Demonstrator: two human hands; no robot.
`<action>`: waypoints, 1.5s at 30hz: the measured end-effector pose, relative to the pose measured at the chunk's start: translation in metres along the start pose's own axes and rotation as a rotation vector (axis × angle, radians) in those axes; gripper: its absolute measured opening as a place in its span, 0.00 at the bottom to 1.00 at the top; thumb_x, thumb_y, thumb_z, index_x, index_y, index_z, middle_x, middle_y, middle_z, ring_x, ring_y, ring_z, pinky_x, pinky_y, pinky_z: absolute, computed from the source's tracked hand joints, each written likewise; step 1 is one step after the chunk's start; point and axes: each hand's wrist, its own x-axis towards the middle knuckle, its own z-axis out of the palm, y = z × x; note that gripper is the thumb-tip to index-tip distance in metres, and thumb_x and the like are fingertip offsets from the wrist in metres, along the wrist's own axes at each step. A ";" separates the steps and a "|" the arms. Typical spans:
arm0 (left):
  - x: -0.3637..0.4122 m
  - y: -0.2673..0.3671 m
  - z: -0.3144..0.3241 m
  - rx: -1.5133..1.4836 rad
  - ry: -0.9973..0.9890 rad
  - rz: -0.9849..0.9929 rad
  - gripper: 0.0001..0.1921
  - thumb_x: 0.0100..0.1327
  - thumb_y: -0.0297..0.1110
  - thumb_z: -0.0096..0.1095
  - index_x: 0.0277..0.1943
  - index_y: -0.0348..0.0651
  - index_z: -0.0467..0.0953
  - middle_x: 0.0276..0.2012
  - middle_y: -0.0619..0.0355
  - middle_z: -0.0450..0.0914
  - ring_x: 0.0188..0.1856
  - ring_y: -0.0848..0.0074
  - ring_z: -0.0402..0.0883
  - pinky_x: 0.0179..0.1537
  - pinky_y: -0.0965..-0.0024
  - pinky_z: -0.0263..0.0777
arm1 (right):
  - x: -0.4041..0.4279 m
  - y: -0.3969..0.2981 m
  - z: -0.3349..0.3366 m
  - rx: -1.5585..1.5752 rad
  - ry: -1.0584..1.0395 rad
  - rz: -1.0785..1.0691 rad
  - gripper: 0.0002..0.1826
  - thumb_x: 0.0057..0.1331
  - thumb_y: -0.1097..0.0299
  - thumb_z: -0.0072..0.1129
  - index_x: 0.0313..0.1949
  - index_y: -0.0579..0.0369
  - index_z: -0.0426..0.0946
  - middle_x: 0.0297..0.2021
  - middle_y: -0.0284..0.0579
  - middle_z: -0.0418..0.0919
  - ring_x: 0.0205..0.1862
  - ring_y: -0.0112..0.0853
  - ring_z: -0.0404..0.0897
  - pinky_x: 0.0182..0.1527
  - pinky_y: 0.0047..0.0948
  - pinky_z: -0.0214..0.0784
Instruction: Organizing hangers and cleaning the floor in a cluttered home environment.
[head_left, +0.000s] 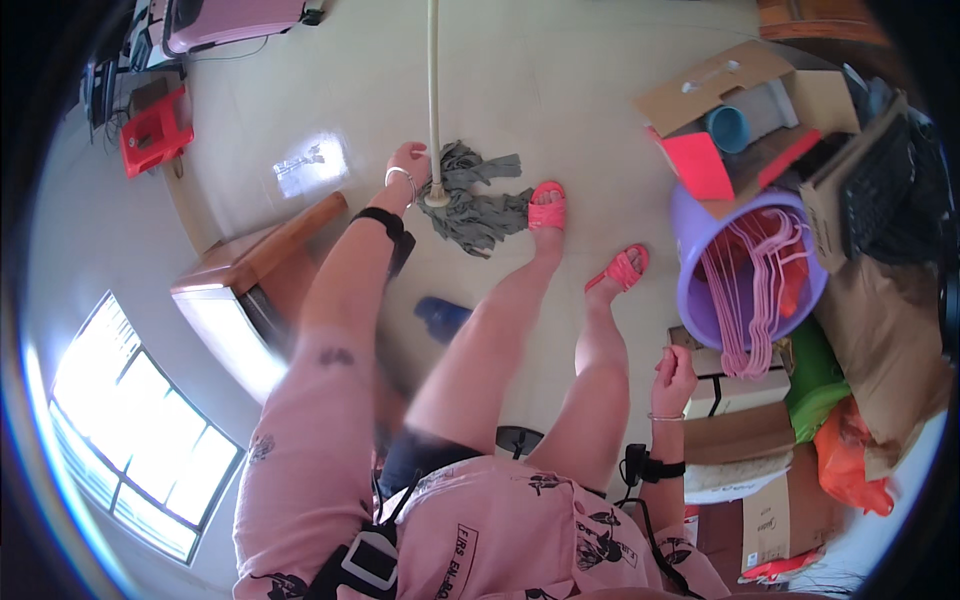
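Note:
A string mop with grey cloth strands (480, 199) lies spread on the tiled floor, in front of my feet in pink slippers (547, 206). Its pale handle (433, 82) runs out past the top edge of the view. My left hand (410, 159) is just left of the handle's lower end, fingers curled; whether they touch it I cannot tell. Off to the right, my right hand (673, 375) is loosely closed with no visible object in it. Close by it are pink hangers (750, 315), standing in a purple bucket (686, 277).
An opened cardboard box (712, 86) holding a blue cup (727, 129) rests above the bucket. Boxes and bags, including an orange bag (847, 450), crowd the right. On the left are a wooden piece of furniture (247, 255), a red plastic stool (157, 135) and a pink suitcase (225, 22).

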 end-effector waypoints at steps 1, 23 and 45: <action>0.019 -0.006 0.003 0.002 0.002 -0.011 0.15 0.55 0.33 0.55 0.45 0.38 0.73 0.37 0.48 0.79 0.38 0.63 0.79 0.41 0.67 0.73 | 0.009 -0.008 0.005 0.035 0.012 -0.039 0.05 0.62 0.75 0.47 0.38 0.56 0.70 0.17 0.42 0.68 0.17 0.26 0.67 0.21 0.25 0.61; 0.126 0.049 0.020 -0.140 -0.029 0.123 0.12 0.53 0.31 0.61 0.39 0.35 0.72 0.30 0.56 0.77 0.32 0.75 0.76 0.35 0.74 0.71 | 0.068 -0.059 0.001 0.002 -0.110 -0.099 0.15 0.55 0.87 0.44 0.42 0.61 0.69 0.31 0.47 0.72 0.24 0.32 0.72 0.28 0.25 0.66; -0.278 0.280 -0.044 0.051 -0.316 0.766 0.12 0.52 0.37 0.64 0.34 0.39 0.75 0.22 0.56 0.76 0.25 0.76 0.75 0.27 0.73 0.68 | -0.045 -0.193 -0.192 0.579 0.145 -0.249 0.23 0.57 0.79 0.49 0.54 0.61 0.61 0.40 0.45 0.72 0.29 0.25 0.72 0.32 0.19 0.65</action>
